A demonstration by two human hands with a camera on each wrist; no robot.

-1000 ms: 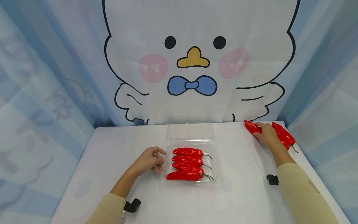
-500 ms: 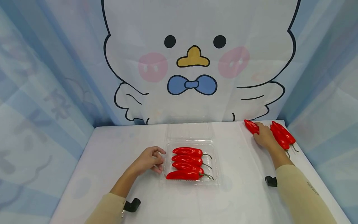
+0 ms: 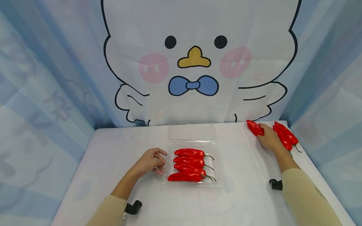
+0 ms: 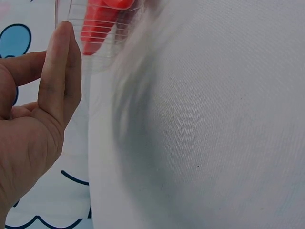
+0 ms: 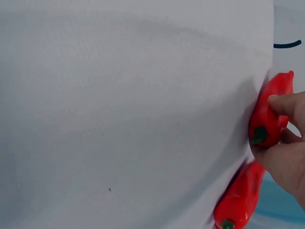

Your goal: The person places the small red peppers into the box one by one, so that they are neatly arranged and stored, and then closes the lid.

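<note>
At the back right corner, my right hand (image 3: 268, 137) pinches a red chili pepper (image 3: 254, 127) between thumb and fingers. The right wrist view shows the thumb across the held pepper (image 5: 271, 112), its green stem end facing the camera. Beside that hand lie two more red peppers (image 3: 285, 135). Several red peppers (image 3: 186, 177) lie side by side in a clear plastic container (image 3: 218, 157), stems to the right. My left hand (image 3: 150, 161) has its fingers loosely bent, fingertips right at the container's left wall. In the left wrist view, the left hand (image 4: 40, 95) holds nothing.
The container's clear lid (image 3: 192, 131) is folded back behind it. A white cloth covers the table (image 3: 240, 197). Behind hangs a curtain (image 3: 195, 106) with a cartoon bird, and blue patterned curtains (image 3: 42, 125) close off the sides.
My right hand has shifted only slightly around the pepper at the back, uncovering more of the pepper to its right. The left hand and the container stay in place.
</note>
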